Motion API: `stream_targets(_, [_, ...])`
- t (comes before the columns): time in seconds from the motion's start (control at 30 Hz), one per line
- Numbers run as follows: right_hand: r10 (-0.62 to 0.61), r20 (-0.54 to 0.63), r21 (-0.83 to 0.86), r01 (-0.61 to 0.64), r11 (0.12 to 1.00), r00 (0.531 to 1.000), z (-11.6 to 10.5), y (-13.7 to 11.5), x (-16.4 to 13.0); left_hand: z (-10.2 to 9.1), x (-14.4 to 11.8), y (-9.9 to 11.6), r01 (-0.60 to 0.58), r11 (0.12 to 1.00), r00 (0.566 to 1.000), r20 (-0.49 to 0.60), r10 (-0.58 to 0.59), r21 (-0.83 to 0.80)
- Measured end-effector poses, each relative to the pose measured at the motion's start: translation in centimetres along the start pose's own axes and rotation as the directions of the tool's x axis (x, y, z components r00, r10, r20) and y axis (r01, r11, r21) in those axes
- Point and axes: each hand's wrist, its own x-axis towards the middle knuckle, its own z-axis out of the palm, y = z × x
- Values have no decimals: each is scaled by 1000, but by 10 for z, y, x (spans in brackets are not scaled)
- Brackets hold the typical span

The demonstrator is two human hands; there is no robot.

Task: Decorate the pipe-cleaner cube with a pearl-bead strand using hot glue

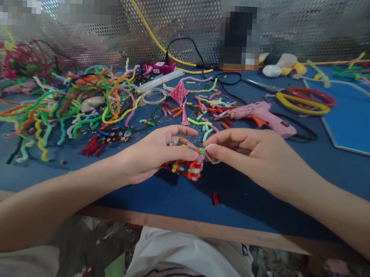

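My left hand (162, 152) grips a small multicoloured piece woven from pipe cleaners (186, 168), thumb on top and fingers behind it, above the front of the blue table. At the piece's right end, my right hand (243, 147) pinches a small loop of pale beads (213, 154) between thumb and forefinger. The loop meets the corner of the woven piece; whether it is fastened there I cannot tell. Just behind my hands lie short cut bits of pipe cleaner (201, 123) and a pink tasselled ornament (179, 95).
A large heap of pipe cleaners (78, 95) spreads on the left. To the right lie a pink glue gun (263, 115), scissors with red and yellow handles (303, 103) and a blue board (356, 122). Clear glue sticks (161, 80) rest at the back, before a perforated metal panel (191, 27).
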Motion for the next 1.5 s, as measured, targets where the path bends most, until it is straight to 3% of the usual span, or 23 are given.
stream_targets(0.17, [72,26,168,-75,983,997,-1,6,1,-1,1,-1,-44,999,999,-7,45,26])
stream_targets(0.33, [95,1,146,-94,985,995,-1,11,1,-2,1,-5,-67,988,998,29,64,139])
stream_targets(0.47, [46,-16,46,-45,998,999,-1,8,1,-4,2,-9,-103,983,994,43,98,155])
stream_targets(0.57, [-60,-8,-92,59,994,998,-1,5,0,-6,4,-10,-116,980,993,35,112,163])
stream_targets(0.7, [-218,16,-318,212,924,976,1,4,-4,-6,4,-10,-96,982,995,25,93,164])
stream_targets(0.83, [-274,33,-382,265,885,961,2,4,-5,-3,4,-10,-47,991,999,2,47,124])
stream_targets(0.93, [-231,25,-298,228,927,973,4,4,-5,-1,3,-9,-32,997,999,-9,33,63])
stream_targets(1.13, [-39,136,78,29,997,990,4,12,-2,-1,1,-5,-71,996,997,17,72,-56])
stream_targets(1.27, [28,140,103,-42,994,990,2,11,-1,-1,1,-5,-68,996,998,10,68,-50])
stream_targets(1.5, [26,56,206,-37,978,998,-1,4,0,0,1,-6,-72,997,997,16,72,-14])
